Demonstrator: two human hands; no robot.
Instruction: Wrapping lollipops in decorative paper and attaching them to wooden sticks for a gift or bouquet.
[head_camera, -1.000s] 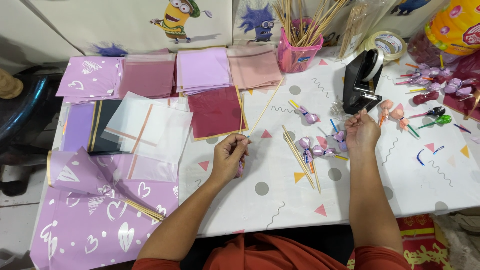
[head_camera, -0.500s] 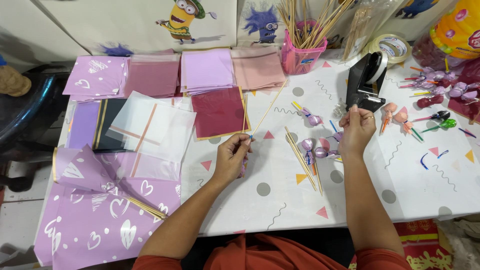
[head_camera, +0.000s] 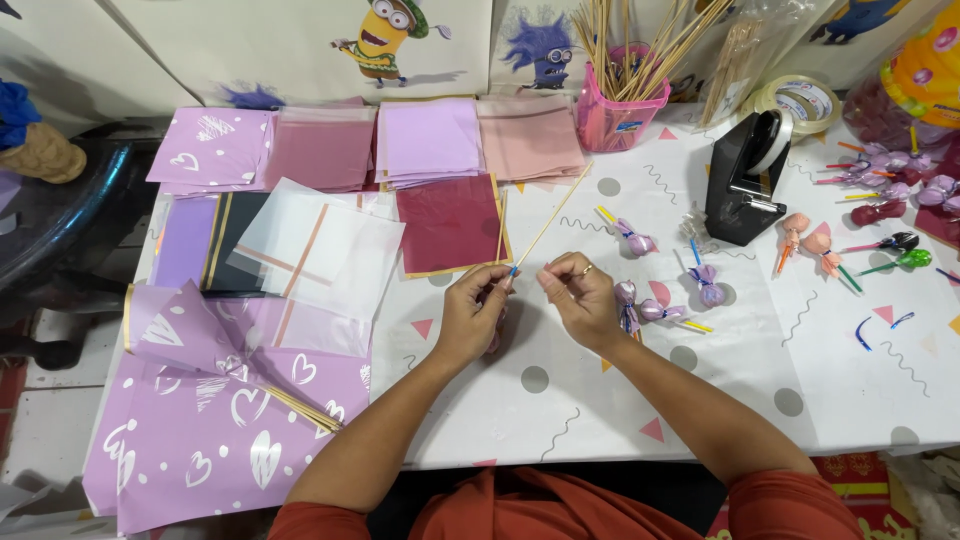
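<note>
A thin wooden skewer (head_camera: 545, 222) is pinched at its near end by the left hand (head_camera: 474, 312), its long axis slanting up-right toward the pink cup (head_camera: 620, 118), while the right hand (head_camera: 580, 295), fingers curled narrow, is held just beside that end.

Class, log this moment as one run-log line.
left hand: holds wooden skewer | right hand: pinched near skewer end | wrapped lollipops beside

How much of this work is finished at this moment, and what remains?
Done: several wrapped lollipops lie to the right of the tape dispenser. In hand: the left hand holds a wooden stick with a lollipop, the right hand meets it. Left: loose lollipops and stacks of wrapping paper wait unused.
</note>
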